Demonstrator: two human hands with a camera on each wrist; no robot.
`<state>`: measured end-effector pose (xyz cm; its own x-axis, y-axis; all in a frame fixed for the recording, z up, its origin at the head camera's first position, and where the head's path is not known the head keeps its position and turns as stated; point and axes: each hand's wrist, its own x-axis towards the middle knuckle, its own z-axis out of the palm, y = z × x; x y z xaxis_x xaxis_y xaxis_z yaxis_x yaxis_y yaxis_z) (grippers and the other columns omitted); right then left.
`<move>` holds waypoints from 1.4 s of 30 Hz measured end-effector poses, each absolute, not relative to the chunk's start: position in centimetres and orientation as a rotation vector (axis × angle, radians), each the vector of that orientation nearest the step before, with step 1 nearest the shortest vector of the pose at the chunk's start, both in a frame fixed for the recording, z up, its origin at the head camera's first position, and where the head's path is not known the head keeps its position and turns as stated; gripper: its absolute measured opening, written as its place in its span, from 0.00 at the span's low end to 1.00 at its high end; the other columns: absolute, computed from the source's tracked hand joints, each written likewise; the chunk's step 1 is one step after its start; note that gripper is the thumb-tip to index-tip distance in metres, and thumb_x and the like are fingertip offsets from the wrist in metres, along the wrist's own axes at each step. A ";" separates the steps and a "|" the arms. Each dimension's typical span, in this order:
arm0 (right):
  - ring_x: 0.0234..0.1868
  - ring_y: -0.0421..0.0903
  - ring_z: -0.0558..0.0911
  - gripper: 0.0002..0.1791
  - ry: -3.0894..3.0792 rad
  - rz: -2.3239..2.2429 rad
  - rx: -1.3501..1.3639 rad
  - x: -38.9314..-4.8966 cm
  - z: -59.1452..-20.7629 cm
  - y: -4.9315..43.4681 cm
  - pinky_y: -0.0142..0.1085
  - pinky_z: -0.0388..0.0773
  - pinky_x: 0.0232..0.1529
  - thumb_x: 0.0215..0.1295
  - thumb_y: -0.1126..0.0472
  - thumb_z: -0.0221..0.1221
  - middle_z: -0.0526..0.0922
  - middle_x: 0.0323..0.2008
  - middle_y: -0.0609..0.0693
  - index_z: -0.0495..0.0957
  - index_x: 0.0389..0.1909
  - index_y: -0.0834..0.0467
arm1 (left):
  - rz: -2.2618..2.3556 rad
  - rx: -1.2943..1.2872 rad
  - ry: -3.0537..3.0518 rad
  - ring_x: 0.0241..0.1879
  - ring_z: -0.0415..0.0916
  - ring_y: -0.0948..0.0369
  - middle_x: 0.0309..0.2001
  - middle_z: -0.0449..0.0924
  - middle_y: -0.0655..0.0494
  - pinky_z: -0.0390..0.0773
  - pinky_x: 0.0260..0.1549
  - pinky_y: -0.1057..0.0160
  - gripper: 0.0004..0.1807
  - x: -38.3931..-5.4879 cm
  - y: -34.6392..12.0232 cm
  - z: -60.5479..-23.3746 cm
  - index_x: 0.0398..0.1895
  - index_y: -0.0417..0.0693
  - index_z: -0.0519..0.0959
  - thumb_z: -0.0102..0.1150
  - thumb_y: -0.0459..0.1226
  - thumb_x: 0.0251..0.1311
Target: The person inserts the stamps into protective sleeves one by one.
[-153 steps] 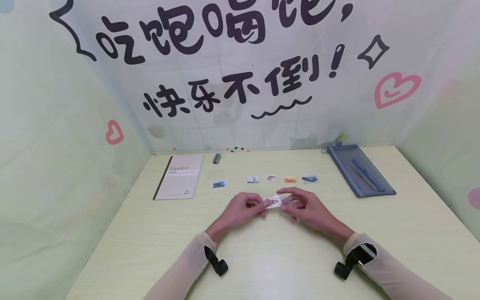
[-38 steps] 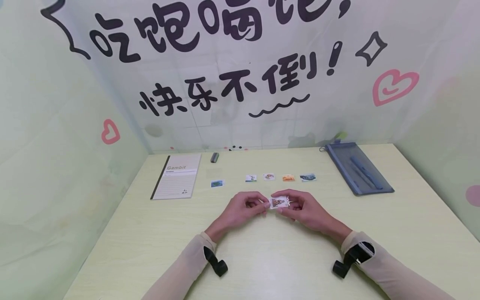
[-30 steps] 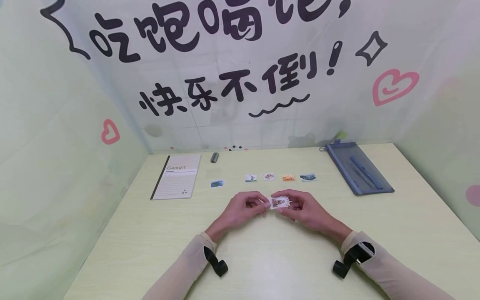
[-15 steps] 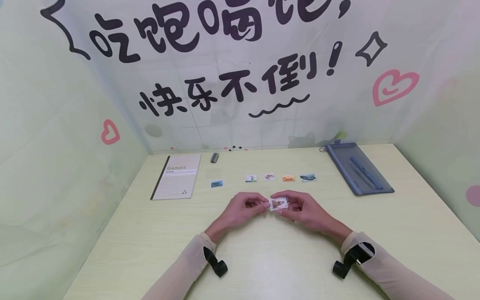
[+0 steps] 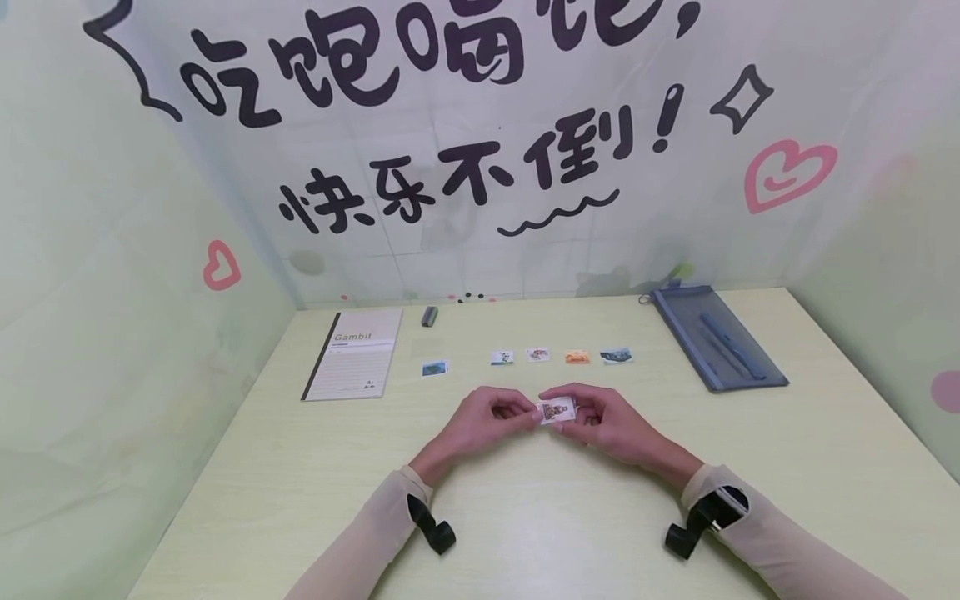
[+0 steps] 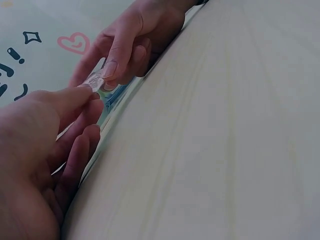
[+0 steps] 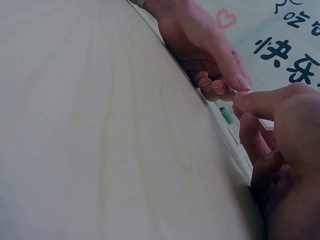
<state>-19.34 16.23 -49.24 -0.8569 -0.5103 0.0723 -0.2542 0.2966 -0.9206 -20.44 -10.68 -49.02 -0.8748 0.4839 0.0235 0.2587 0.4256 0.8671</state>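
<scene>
In the head view a small white stamp [image 5: 558, 409] with a figure printed on it is held up between both hands, over the middle of the table. My left hand [image 5: 491, 419] pinches its left end between thumb and index finger. From the other side, my right hand [image 5: 611, 423] grips it, thumb at the lower edge and index finger along the top. A glossy, clear-looking edge of the stamp [image 6: 94, 81] shows between the thumbs in the left wrist view. Seen from the right wrist, the thumbs almost meet and fingers mostly hide it.
Beyond the hands lie several small picture stamps, among them a blue one [image 5: 435, 367] and an orange one [image 5: 577, 357]. A notebook [image 5: 354, 354] and a small green-grey block [image 5: 429, 316] are back left. Back right lies a blue mesh pouch [image 5: 720, 337] containing a pen.
Since the earliest frame, my right hand has closed in on the stamp, which has shifted right. My left thumb has slid off its picture to the left end. Lately only a slight tilt shows.
</scene>
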 end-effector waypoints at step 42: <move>0.48 0.46 0.86 0.12 2.853 -1.120 -0.774 -29.1 -47.6 1.0 0.44 0.82 0.52 0.73 0.61 0.70 0.92 0.46 0.48 0.89 0.53 0.48 | 0.881 0.259 3.058 0.52 0.82 0.50 0.61 0.84 0.47 0.83 0.55 0.46 0.17 -24.6 -22.4 -46.6 0.61 0.51 0.86 0.70 0.39 0.71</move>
